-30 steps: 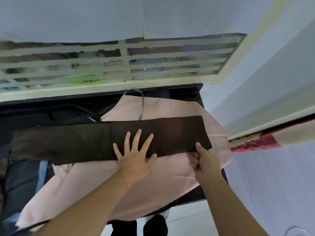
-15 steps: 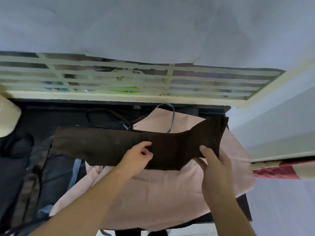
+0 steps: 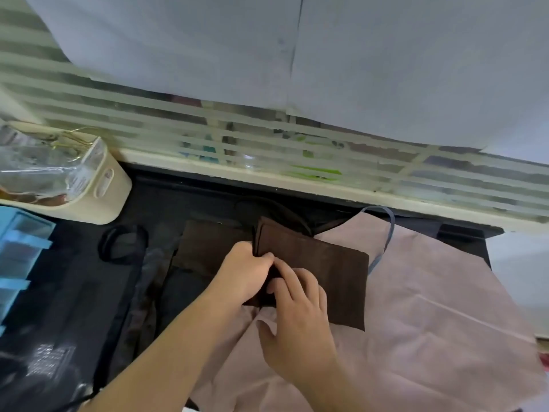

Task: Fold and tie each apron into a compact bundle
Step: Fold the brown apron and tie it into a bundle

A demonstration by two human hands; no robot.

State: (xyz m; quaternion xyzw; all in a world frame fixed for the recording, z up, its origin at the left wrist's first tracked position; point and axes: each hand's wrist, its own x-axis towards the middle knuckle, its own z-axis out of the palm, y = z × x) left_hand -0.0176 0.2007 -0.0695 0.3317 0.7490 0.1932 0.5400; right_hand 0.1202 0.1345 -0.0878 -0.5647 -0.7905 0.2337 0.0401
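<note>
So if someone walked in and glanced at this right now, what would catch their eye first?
Probably the two hands meeting at the centre: the left hand grips the folded edge of a dark brown apron while the right hand lays its fingers on the fold. Under it spreads a pale pink apron, filling the right side of the black table. At far left stands a cream container by the window.

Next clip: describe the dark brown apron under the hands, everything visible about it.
The dark brown cloth apron is matte and folded, its right part doubled leftward into a rough rectangle, with a single layer showing at its left. It lies flat, partly on the pale pink apron and partly on the black tabletop. The left hand grips the folded edge; the right hand presses its fingers on it.
</note>
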